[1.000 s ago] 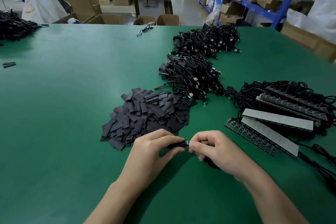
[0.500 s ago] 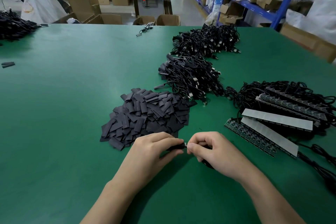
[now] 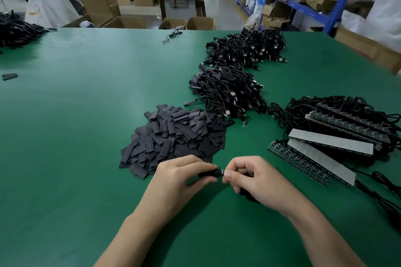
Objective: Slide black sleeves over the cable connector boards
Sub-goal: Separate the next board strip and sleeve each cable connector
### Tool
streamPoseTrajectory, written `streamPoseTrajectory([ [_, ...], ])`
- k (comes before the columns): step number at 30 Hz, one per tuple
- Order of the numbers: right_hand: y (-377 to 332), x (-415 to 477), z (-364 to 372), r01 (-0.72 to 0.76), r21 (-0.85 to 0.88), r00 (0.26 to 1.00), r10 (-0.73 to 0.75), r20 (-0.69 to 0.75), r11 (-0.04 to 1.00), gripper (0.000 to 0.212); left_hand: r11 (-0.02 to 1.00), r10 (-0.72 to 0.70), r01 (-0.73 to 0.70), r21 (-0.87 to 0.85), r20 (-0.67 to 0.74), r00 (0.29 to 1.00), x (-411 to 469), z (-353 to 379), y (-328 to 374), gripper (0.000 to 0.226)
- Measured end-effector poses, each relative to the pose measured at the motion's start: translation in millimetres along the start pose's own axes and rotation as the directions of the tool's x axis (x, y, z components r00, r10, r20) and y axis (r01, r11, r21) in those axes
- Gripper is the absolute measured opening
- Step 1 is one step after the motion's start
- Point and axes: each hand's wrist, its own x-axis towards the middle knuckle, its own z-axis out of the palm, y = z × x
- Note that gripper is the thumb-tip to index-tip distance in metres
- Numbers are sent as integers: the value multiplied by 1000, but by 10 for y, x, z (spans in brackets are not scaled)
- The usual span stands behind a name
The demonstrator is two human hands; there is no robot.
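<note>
1. The left hand (image 3: pixel 182 176) pinches a short black soft sleeve (image 3: pixel 208 174) between its thumb and fingers.
2. The right hand (image 3: pixel 258 180) has its fingers curled in. It pinches the small connector board (image 3: pixel 221 171) at the end of a thin black cable (image 3: pixel 247 196). Only a tiny shiny bit of the board shows, in the gap between the two hands.
3. Both hands sit low in the middle of the big green table (image 3: pixel 65 147). Their fingertips are almost touching.
4. The sleeve lies just to the left of the board. Its long side runs left to right, and the board points along the same line. The sleeve's right end meets the board.
5. The left hand is nearer the sleeve and the right hand is nearer the board. So I think the next move is to push the two together along that one line.
6. I cannot tell how far the board is inside the sleeve, because the fingers hide it.
7. The cable curls under the right hand, so it could get in the way.
8. A pile of flat black sleeves (image 3: pixel 173 136) lies just behind the left hand.
9. Heaps of black cables with silver plugs (image 3: pixel 227 91) lie farther back.
10. Long dark strips of boards (image 3: pixel 321 147) lie to the right, well apart from the hands.
</note>
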Motion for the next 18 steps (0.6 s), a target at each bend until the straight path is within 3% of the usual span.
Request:
streamPoseTrajectory([
  [9, -13, -7, -14, -26, 77, 998, 21, 58, 997, 25, 999, 11, -11, -36, 20, 1000, 8, -4, 7, 22],
  [14, -69, -21, -26, -41, 319, 993, 4, 116, 947, 22, 994, -27, 21, -108, -57, 998, 14, -7, 53, 24],
  [18, -142, -48, -55, -41, 352, 990, -11, 143, 935, 23, 975, -73, 50, -217, -98, 993, 8, 8, 117, 17],
])
